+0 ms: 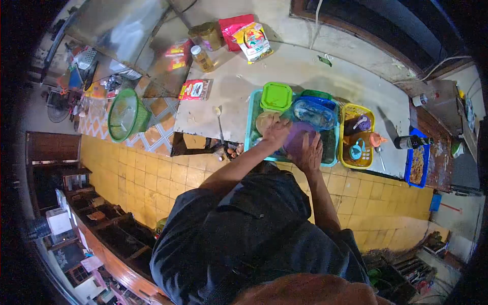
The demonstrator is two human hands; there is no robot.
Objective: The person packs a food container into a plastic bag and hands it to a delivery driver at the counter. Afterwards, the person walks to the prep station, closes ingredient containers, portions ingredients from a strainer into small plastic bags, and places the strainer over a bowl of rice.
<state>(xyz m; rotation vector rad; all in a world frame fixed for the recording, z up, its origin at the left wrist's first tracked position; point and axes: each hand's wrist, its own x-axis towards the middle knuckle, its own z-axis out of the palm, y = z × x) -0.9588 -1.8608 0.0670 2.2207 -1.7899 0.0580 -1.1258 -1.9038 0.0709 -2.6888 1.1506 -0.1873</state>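
A light-blue tray holds several plastic food containers. Between my hands is a translucent purple plastic container, partly covered by fingers. My right hand grips its near right side with bent fingers. Against its left side rests my left hand, fingers curled and partly hidden. Just beyond the left fingers lies a pale clear round container. A box with a bright green lid stands at the tray's far left, and a blue container with a cloudy cover lies at the far right.
To the right stand a yellow basket with cups, a dark bottle and a blue tray. Leftward are a spoon, a red packet, a jar and a green basket. Food bags lean against the wall.
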